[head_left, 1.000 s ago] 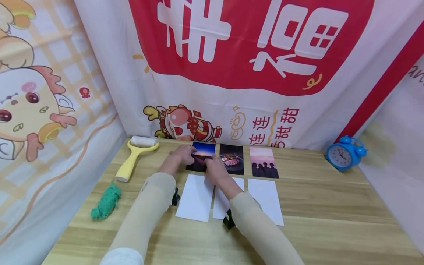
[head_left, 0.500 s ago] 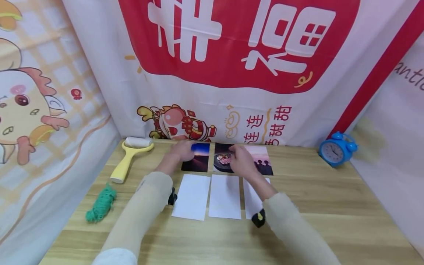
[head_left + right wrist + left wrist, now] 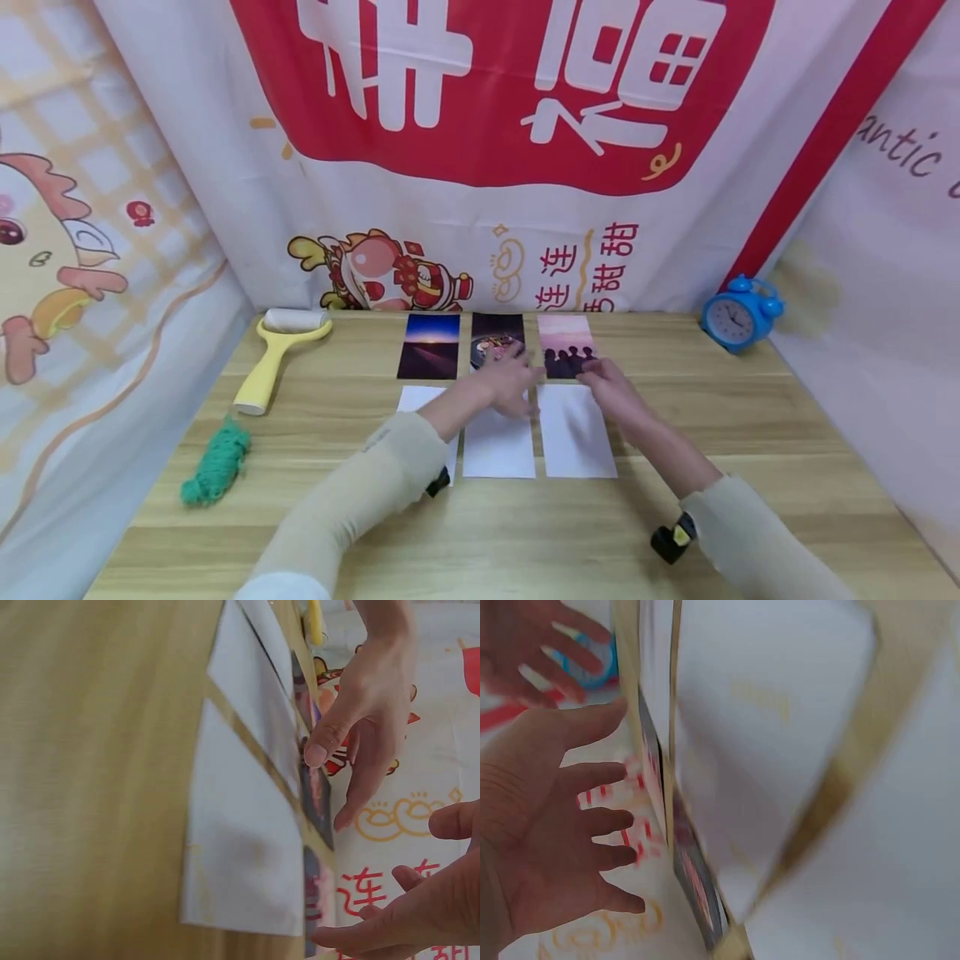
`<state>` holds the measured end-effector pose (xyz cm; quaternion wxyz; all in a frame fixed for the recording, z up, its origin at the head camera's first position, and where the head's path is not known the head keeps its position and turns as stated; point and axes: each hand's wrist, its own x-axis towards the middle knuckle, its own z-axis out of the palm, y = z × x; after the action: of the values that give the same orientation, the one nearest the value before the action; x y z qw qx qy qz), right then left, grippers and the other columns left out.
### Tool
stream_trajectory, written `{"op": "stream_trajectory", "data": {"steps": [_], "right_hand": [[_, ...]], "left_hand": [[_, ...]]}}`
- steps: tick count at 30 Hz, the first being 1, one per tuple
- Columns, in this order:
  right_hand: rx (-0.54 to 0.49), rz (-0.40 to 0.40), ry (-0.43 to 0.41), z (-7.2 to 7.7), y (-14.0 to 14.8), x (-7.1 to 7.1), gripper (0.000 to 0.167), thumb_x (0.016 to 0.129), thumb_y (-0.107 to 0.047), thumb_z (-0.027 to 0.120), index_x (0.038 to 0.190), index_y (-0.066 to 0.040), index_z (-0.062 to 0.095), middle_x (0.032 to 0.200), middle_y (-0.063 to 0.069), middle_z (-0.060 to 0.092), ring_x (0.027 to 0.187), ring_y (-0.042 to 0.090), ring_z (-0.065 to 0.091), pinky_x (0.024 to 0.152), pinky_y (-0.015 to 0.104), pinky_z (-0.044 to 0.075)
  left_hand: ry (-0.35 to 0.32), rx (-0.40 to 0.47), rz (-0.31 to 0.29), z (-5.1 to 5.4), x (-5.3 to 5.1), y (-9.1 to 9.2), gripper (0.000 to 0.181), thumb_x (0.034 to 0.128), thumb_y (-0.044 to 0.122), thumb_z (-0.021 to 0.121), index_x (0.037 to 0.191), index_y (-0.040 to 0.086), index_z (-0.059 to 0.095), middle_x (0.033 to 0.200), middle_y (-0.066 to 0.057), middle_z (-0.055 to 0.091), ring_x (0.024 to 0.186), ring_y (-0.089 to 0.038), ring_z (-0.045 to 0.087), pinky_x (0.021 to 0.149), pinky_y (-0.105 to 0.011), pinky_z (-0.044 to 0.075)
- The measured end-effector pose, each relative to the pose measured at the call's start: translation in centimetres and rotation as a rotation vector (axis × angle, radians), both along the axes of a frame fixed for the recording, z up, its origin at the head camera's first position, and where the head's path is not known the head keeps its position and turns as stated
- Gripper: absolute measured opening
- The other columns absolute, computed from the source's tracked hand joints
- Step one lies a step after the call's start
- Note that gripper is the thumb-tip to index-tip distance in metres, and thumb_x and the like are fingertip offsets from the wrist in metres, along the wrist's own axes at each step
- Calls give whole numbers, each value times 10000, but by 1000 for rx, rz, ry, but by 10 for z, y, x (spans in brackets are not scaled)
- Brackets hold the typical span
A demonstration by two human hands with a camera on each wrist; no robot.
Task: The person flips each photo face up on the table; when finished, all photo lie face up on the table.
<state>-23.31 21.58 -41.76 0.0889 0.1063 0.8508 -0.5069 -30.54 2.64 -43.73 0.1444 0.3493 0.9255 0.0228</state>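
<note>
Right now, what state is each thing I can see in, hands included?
Left hand: open, fingers spread
Right hand: open, fingers apart
Sunset photo: flat, picture up, uncovered
Food photo: flat, picture up, partly hidden
Silhouette photo: flat, picture up
White cards: flat, white side up
Yellow roller: lying down
Green yarn: bundled up
Blue clock: upright, time unclear

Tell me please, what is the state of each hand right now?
Left hand: open, holding nothing, near the middle photo.
Right hand: open, holding nothing, near the rightmost photo.
</note>
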Motion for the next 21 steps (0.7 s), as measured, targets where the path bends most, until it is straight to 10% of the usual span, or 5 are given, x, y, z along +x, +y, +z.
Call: {"op": "stream_trajectory", "data": {"steps": [6, 14, 21], "right_hand": [[-20, 23, -39, -13, 17, 22, 534, 1046, -196, 449, 1484, 98, 366, 1540, 349, 424, 1406, 476, 441, 1195, 615, 382], [-61, -24, -96, -22, 30, 27, 480, 1061, -212, 440, 1462, 44, 376, 1255, 219, 515, 1065, 285, 505, 925, 395, 504], [-233, -27, -172, -19, 37, 22, 550, 1081, -233, 379, 1534, 56, 265, 1561, 297, 289, 1404, 423, 341, 1085, 530, 522]], "left_hand": [[38, -77, -151, -5, 33, 32, 791, 863, 564, 759, 1559, 333, 462, 1717, -23, 334, 1604, -277, 312, 1293, -709, 127], [64, -125, -163, -11, 40, 42, 779, 835, 552, 798, 1531, 392, 488, 1702, 32, 366, 1583, -296, 351, 1296, -692, 155], [42, -106, -164, -16, 42, 43, 722, 851, 535, 797, 1506, 427, 513, 1686, 90, 386, 1562, -259, 390, 1294, -686, 176]]}}
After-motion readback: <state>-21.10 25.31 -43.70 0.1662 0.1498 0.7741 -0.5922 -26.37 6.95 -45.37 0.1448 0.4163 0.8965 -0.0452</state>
